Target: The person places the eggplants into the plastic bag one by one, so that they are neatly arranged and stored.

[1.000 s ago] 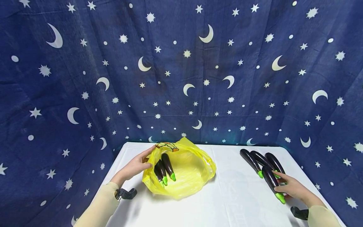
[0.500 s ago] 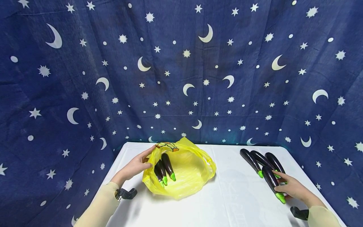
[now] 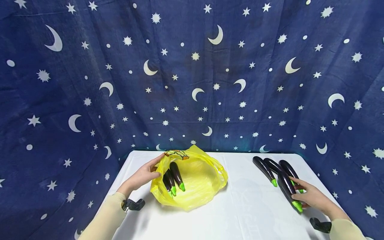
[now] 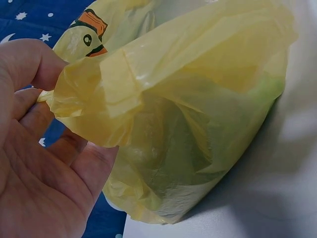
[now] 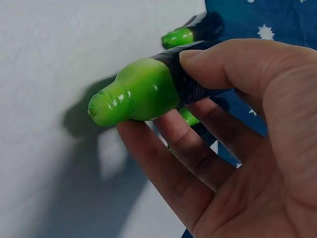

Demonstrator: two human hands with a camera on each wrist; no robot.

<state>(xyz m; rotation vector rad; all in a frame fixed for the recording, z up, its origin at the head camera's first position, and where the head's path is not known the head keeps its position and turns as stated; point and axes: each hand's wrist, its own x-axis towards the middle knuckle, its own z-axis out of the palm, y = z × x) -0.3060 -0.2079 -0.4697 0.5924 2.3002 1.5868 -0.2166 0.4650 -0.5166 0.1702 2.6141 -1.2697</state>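
Observation:
My left hand (image 3: pixel 145 175) pinches the left rim of a yellow plastic bag (image 3: pixel 198 183) between thumb and fingers, keeping its mouth spread. Inside the bag, on its left side, lie several dark eggplants (image 3: pixel 176 175) with green stem ends. On the right, my right hand (image 3: pixel 312 196) grips another eggplant (image 3: pixel 286 186), thumb on top and fingers beneath. In the right wrist view its bright green stem end (image 5: pixel 143 89) points left, with a shadow on the white surface below. A printed eye and orange bill show on the bag (image 4: pixel 173 99) in the left wrist view.
Beyond the held eggplant lie three more: one at the left (image 3: pixel 264 168), one in the middle (image 3: pixel 272 165) partly covered, one at the right (image 3: pixel 288 168). The white table (image 3: pixel 228 216) backs onto a dark blue curtain (image 3: pixel 180 83) with moons and stars.
My right hand has shifted slightly, and the eggplant in it appears raised a little from the pile. The left hand and the bag have stayed in place.

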